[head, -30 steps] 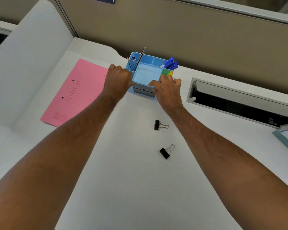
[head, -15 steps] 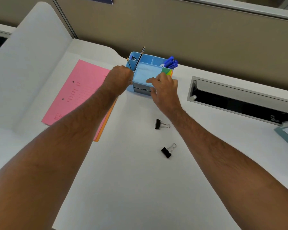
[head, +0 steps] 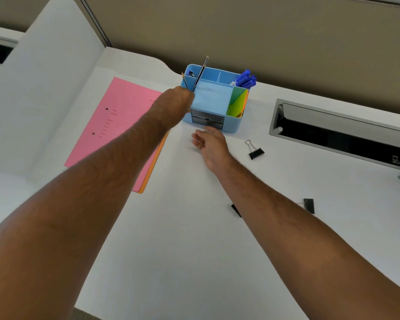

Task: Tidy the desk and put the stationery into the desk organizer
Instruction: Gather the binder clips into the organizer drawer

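1. Since a second ago the right hand (head: 211, 144) has left the organizer's (head: 214, 100) top and dropped to the desk (head: 194, 239) just in front of it; the left hand (head: 174, 102) has stayed at the organizer's left side.
2. Right hand: fingers relaxed and loosely spread, holding nothing, fingertips just short of the organizer's dark drawers (head: 207, 120).
3. Left hand: pressed against the organizer's left wall, knuckles toward the camera; its fingers are hidden, so I cannot tell whether it grips the wall.
4. Organizer: upright at the back of the desk, directly ahead of both hands.
5. Inside the organizer: two pencils (head: 200, 73) lean in the left rear slot just above the left hand, blue pens (head: 246, 80) stand in the right rear slot, and coloured notes (head: 238, 102) fill the right front slot.
6. One clip (head: 255, 152) lies right of the organizer's front, near the right hand.
7. A second clip (head: 236, 210) lies well in front of the organizer, partly hidden by the right forearm.
8. A third clip (head: 308, 205) lies further right of the organizer, beyond that forearm.
9. Pink folder (head: 118, 125) lies left of the organizer, under the left forearm, with an orange folder (head: 151, 167) edge showing beneath it.
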Motion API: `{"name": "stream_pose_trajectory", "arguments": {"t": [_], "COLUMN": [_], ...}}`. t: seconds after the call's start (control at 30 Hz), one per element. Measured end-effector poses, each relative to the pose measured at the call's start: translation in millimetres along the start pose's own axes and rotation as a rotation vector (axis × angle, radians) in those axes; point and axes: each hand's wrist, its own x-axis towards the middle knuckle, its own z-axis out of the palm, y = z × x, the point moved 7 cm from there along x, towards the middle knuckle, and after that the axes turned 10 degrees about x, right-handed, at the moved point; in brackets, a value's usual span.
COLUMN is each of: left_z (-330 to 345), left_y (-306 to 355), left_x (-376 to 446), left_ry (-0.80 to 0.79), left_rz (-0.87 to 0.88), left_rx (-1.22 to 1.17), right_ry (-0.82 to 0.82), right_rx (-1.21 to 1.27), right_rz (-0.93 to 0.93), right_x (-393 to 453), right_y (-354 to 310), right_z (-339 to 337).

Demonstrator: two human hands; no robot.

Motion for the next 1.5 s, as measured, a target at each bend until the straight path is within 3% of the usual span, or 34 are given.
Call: {"name": "stream_pose_trajectory", "arguments": {"t": [0.17,0.37,0.67,0.93,1.5], "left_z": [7,4,-3,-5,-7], "left_y": [-2,0,-1,0,1], "left_x": [2,5,5,5,4], "left_ry": [-0.023,-0.034,-0.057,-0.068,-0.074], "left_rz": [0.008,0.085,0.157,0.180,0.183], "left_rx": [-0.080,-0.016,-0.021,0.021,0.030], "right_ry": [0.010,0.058,0.118,0.065,0.115], "right_rx": [0.294,0.588,0.869,0.768,0.622], "right_rz": [0.037,0.049,0.009,0.080,0.091], "right_x": [3,-3,11,18,-43], "right_y": [10,27,44,54,89], "right_z": [8,18,34,23,1]}}
